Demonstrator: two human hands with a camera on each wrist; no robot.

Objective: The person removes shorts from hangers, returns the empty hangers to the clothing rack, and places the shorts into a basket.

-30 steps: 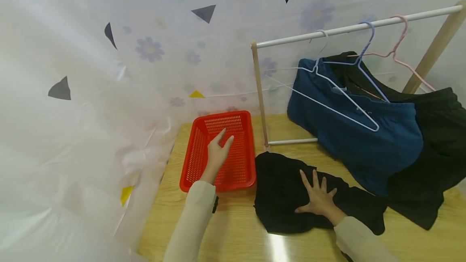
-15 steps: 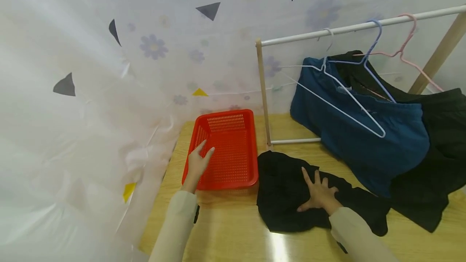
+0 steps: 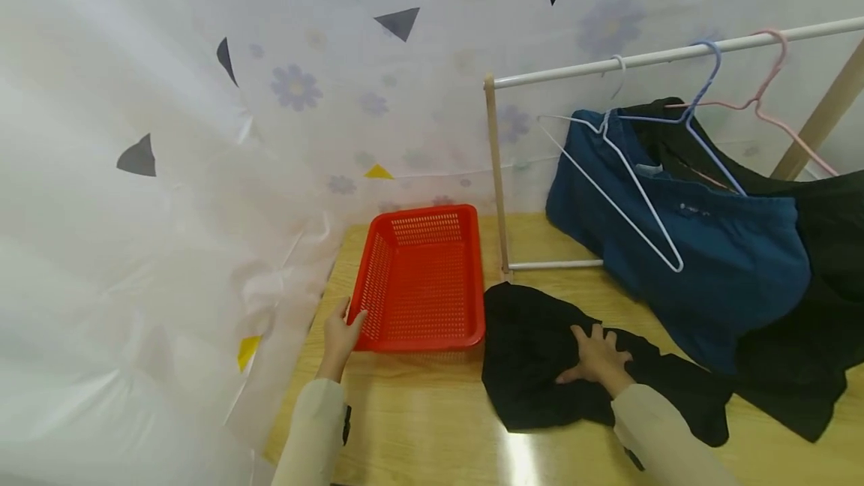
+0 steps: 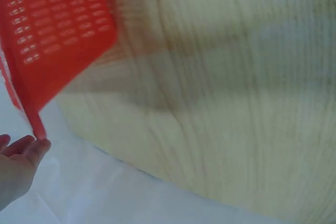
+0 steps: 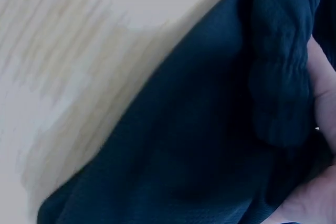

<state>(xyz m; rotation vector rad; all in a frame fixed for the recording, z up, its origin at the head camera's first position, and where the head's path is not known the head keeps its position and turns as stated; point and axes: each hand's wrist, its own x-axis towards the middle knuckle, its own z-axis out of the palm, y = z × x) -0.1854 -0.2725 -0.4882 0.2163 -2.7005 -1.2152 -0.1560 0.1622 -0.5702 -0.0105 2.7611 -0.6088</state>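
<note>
A red plastic basket (image 3: 425,287) with slotted walls stands on the table, its inside bare. My left hand (image 3: 340,336) holds its near-left rim between thumb and fingers; in the left wrist view the fingertips (image 4: 39,148) meet the basket's corner (image 4: 38,124). To the right of the basket lies a crumpled black garment (image 3: 529,366). My right hand (image 3: 597,358) is on top of it, fingers bent into the cloth. In the right wrist view, a gathered elastic-looking band (image 5: 281,98) of the garment bunches up beside the hand (image 5: 323,93).
A clothes rack (image 3: 499,171) with a white rail stands behind the garment. White, blue and pink hangers hang from it. Blue shorts (image 3: 675,246) and black shorts (image 3: 826,268) hang there, reaching down to the wooden table (image 3: 418,418). A white plastic sheet (image 3: 169,283) borders the left side.
My left hand has moved from over the basket, left and toward me, to its near-left rim. The right hand's spread fingers have drawn in on the black garment. The white hanger has swung.
</note>
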